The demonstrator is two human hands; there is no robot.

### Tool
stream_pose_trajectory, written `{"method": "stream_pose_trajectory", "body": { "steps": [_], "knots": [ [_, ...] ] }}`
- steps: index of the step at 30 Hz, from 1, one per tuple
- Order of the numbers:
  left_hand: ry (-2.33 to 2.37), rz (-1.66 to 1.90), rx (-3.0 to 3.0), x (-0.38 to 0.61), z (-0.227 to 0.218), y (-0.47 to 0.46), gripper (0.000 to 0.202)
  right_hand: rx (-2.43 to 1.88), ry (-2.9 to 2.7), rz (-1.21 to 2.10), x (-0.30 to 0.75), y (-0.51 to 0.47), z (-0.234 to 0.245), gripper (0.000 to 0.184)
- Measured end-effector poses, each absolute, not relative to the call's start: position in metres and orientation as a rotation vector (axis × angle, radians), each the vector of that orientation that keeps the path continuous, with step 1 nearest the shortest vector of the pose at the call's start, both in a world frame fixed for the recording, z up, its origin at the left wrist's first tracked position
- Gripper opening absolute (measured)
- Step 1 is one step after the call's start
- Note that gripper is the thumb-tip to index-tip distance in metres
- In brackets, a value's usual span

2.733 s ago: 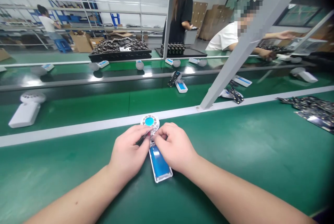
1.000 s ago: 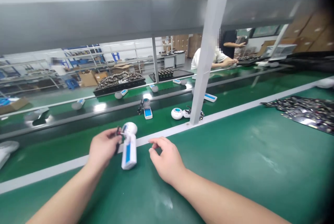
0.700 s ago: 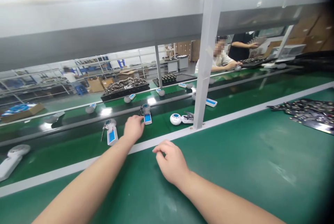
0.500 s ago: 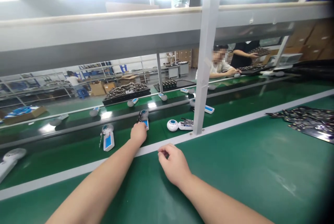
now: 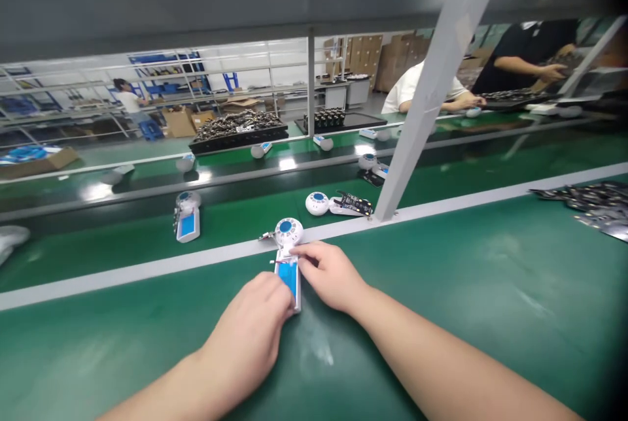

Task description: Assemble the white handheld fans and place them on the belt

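Note:
A white hand-held fan half [image 5: 288,257], with a round head with a blue centre and a blue battery in its handle, lies on the green bench in front of me. My left hand [image 5: 258,326] grips the lower end of its handle. My right hand [image 5: 328,274] pinches at the red wire near the top of the handle. A small dark circuit board sticks out beside the fan head.
Beyond the white strip [image 5: 147,267], the conveyor belt carries another fan half [image 5: 187,217] to the left and a fan half with a circuit board [image 5: 338,203] in the middle. A slanted grey post [image 5: 426,107] rises at the right. Circuit boards [image 5: 593,202] lie far right. Other people work across the line.
My left hand put the earlier fan half on the belt, reached further out, took another one and pulled it back to the bench. My right hand now pinches at it.

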State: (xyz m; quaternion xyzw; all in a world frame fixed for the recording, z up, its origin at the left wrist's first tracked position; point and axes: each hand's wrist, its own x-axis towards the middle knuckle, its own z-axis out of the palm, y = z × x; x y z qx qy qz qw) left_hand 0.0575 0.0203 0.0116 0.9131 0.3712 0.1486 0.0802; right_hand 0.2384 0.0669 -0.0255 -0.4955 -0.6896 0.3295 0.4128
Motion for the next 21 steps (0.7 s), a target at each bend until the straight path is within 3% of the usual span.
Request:
{"method": "stream_pose_trajectory", "body": {
  "steps": [5,8,12,21],
  "knots": [
    [1.042,0.665,2.681,0.031,0.012,0.040,0.007,-1.207,-1.936,0.826,0.243,0.066,-0.021,0.026],
    [1.239,0.859,2.632,0.007,0.013,0.074,0.032,-1.195,-2.010,0.792,0.247,0.067,-0.017,0.032],
    [1.411,0.604,2.561,-0.001,0.003,0.113,0.066,-1.202,-1.989,0.792,0.247,0.069,-0.016,0.025],
    [1.501,0.753,2.394,0.038,0.007,0.100,0.034,-1.333,-1.597,0.926,0.236,0.076,-0.025,0.013]
  ]
}}
